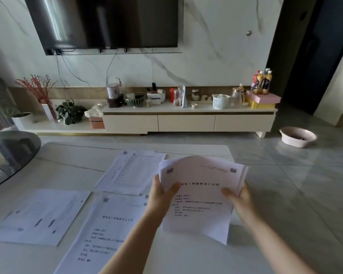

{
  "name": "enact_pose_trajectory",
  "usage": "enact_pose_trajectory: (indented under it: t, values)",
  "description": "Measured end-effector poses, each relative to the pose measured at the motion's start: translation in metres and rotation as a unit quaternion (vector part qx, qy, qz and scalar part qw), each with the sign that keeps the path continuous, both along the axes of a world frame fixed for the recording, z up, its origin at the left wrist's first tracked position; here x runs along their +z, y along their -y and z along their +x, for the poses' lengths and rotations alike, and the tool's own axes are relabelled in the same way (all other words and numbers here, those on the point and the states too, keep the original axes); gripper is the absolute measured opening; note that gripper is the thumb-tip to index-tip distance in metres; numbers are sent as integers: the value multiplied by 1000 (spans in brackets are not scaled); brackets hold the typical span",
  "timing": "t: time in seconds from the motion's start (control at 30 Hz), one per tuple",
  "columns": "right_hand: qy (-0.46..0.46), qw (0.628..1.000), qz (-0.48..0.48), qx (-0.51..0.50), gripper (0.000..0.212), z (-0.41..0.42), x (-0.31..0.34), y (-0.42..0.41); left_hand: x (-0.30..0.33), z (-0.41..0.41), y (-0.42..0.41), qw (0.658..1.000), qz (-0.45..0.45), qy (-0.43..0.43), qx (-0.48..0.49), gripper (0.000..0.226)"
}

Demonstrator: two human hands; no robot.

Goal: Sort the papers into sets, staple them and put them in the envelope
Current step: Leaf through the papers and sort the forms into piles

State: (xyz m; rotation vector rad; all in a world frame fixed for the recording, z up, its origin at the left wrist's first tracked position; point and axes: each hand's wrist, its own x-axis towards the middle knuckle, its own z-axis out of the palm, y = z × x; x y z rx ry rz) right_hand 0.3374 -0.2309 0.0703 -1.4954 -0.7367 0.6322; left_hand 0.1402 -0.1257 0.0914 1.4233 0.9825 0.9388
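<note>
Three paper piles lay flat on the tabletop (67, 161): one sheet (42, 216) by the left edge, another sheet (105, 230) at the near edge, a third pile (131, 171) mid-table. Toward the right edge, the left hand (160, 196) and right hand (240, 200) each gripped a side of a paper stack (200, 192) held up above the table, thumbs on top.

Both hands hold a paper stack (200, 192) above white table (71, 165): left hand (160, 194) grips left edge, right hand (238, 196) right edge. 3 paper sets lie on table: far (131, 171), left (42, 216), near (105, 230).
</note>
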Motion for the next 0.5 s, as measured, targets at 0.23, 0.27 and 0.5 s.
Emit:
enact_pose_trajectory:
  t: [0.23,0.27,0.5]
  values:
    - [-10,1000,-18,2,30,0,5,0,0,-2,-11,1000,-20,6,-23,32]
    - [-7,999,-40,4,29,-2,-2,2,-8,-3,-9,999,-30,-7,-35,32]
    - [-27,994,-104,2,21,-27,-30,12,-55,1,4,996,-65,-57,-32,16]
